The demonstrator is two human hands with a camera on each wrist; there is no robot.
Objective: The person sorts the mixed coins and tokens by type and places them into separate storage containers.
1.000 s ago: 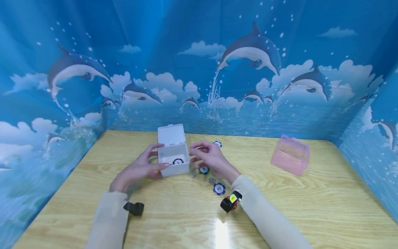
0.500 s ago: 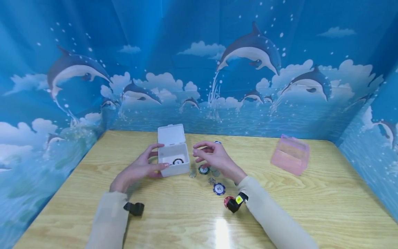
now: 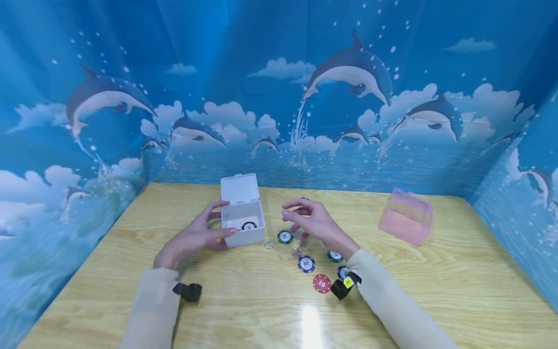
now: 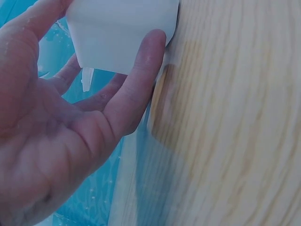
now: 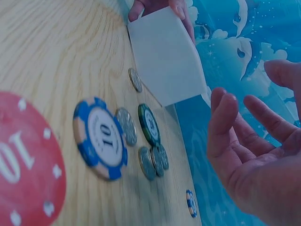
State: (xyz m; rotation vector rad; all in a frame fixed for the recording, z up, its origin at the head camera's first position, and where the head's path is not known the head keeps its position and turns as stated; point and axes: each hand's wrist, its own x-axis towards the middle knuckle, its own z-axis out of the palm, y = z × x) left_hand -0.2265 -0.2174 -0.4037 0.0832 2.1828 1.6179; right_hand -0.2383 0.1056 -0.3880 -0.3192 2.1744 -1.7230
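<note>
The left hand [image 3: 202, 233] grips a white box [image 3: 250, 237], lid up, toward the back edge of the table [image 3: 244, 305]. Between it and the right hand [image 3: 315, 219], raised with fingers loosely bent, lie a coin [image 3: 269, 244] and a green chip [image 3: 285, 237]. A blue chip [image 3: 306, 264] and a red chip [image 3: 322, 283] lie nearer the right sleeve [image 3: 394, 298]. Over on the right, wood stretches toward a pink box [image 3: 401, 233].

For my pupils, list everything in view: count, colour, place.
white box: one, white, left, open
boxed chip: at least one, black, inside
red chip: one, red, front
blue chips: three, blue, front to back
green chips: two, green, middle
coins: at least five, silver, middle
pink box: one, pink, right
table: one, pale wood, beneath
dolphin backdrop: one, blue, behind
wrist cameras: two, black, wrists
sleeves: two, cream, forearms
left hand: one, gripping white box
right hand: one, above coins
</note>
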